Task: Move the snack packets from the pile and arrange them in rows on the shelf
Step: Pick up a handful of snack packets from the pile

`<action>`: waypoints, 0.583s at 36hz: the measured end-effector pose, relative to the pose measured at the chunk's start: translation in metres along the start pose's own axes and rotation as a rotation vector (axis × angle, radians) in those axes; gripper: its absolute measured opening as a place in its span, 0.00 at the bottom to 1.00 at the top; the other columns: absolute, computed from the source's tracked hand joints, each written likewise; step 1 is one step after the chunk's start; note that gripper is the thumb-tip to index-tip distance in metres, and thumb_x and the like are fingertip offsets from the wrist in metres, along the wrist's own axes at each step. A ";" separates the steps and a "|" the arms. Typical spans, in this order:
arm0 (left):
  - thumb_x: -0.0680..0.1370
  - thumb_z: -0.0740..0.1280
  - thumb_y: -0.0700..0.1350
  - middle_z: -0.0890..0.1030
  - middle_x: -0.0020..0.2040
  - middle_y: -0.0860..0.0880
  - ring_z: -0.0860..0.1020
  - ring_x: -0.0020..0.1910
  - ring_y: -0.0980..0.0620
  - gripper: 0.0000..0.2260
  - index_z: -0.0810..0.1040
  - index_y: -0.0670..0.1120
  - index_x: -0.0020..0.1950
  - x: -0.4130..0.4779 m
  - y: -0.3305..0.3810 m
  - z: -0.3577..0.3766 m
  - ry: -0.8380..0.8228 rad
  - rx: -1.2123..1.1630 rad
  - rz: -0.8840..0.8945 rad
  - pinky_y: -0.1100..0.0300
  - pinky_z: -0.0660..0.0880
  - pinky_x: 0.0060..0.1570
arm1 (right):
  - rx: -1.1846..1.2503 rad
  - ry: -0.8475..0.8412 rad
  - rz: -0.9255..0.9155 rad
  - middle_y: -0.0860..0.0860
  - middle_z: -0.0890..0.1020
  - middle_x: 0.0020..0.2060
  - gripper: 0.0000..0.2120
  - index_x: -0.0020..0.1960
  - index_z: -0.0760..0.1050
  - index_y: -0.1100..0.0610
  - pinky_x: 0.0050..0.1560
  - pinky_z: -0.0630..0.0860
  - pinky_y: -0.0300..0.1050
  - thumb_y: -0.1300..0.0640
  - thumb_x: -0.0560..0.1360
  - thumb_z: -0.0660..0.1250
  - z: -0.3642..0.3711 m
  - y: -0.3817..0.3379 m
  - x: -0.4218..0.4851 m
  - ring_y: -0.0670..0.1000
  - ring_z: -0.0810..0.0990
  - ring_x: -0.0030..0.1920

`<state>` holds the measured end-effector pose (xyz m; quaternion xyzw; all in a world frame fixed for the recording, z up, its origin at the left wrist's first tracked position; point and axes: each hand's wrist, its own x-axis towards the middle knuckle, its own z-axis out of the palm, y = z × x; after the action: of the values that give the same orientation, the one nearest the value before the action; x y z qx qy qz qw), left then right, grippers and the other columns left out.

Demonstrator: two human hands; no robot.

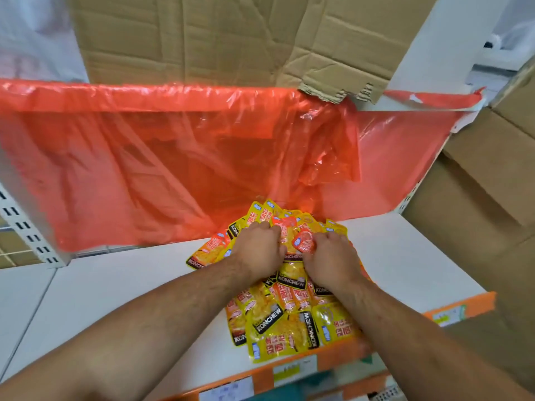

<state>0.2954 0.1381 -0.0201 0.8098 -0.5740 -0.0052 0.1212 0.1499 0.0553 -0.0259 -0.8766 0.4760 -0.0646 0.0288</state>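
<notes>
A pile of yellow and orange snack packets [278, 322] marked KONCHEW lies on the white shelf [115, 290], running from the back sheet to the front edge. My left hand [258, 250] rests knuckles-up on the back of the pile, fingers curled into the packets. My right hand [330, 257] sits just to its right and pinches an orange packet [304, 241] at its fingertips. The packets overlap in no clear rows.
A red plastic sheet [173, 157] hangs over the shelf's back. Flattened cardboard [217, 39] lies above it. Cardboard boxes [477, 204] stand to the right. An orange price strip [451, 311] with labels edges the shelf front. A slotted upright [26, 230] stands at left.
</notes>
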 end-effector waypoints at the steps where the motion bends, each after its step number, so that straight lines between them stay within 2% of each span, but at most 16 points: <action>1: 0.78 0.62 0.55 0.78 0.57 0.44 0.74 0.60 0.43 0.17 0.77 0.46 0.61 0.003 0.005 0.002 -0.003 0.000 -0.014 0.51 0.73 0.56 | 0.001 -0.017 -0.007 0.54 0.77 0.61 0.23 0.66 0.74 0.53 0.62 0.72 0.50 0.42 0.75 0.63 0.001 0.006 0.003 0.58 0.72 0.64; 7: 0.78 0.64 0.60 0.74 0.59 0.43 0.73 0.62 0.42 0.23 0.71 0.46 0.66 0.022 0.033 0.011 -0.022 -0.008 -0.181 0.51 0.75 0.55 | 0.012 -0.107 -0.109 0.52 0.76 0.63 0.31 0.68 0.73 0.50 0.64 0.72 0.53 0.34 0.71 0.65 0.000 0.033 0.022 0.57 0.72 0.66; 11: 0.76 0.68 0.60 0.74 0.61 0.41 0.75 0.61 0.40 0.27 0.69 0.43 0.65 0.031 0.047 0.014 -0.017 -0.004 -0.322 0.50 0.75 0.54 | 0.066 -0.125 -0.173 0.53 0.77 0.57 0.29 0.62 0.77 0.51 0.59 0.76 0.52 0.33 0.69 0.66 0.001 0.044 0.033 0.57 0.75 0.61; 15: 0.72 0.74 0.54 0.76 0.60 0.41 0.77 0.59 0.40 0.26 0.70 0.42 0.63 0.035 0.053 0.015 -0.002 -0.163 -0.466 0.52 0.74 0.51 | 0.078 -0.121 -0.206 0.53 0.77 0.54 0.25 0.55 0.79 0.52 0.55 0.77 0.53 0.34 0.69 0.63 0.004 0.052 0.036 0.58 0.77 0.58; 18: 0.73 0.73 0.47 0.80 0.55 0.42 0.79 0.55 0.40 0.19 0.72 0.42 0.59 0.038 0.054 0.015 0.038 -0.273 -0.528 0.53 0.75 0.48 | 0.091 -0.122 -0.219 0.54 0.78 0.51 0.26 0.52 0.80 0.53 0.52 0.78 0.53 0.34 0.69 0.61 0.003 0.054 0.037 0.58 0.79 0.54; 21: 0.73 0.72 0.45 0.82 0.55 0.42 0.80 0.54 0.42 0.19 0.74 0.43 0.62 0.039 0.055 0.017 0.072 -0.335 -0.584 0.53 0.77 0.49 | 0.110 -0.113 -0.245 0.55 0.79 0.49 0.25 0.49 0.80 0.54 0.49 0.79 0.52 0.34 0.70 0.59 0.002 0.058 0.038 0.59 0.80 0.52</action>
<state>0.2555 0.0818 -0.0205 0.9085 -0.3046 -0.1056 0.2660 0.1228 -0.0082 -0.0315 -0.9274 0.3589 -0.0443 0.0954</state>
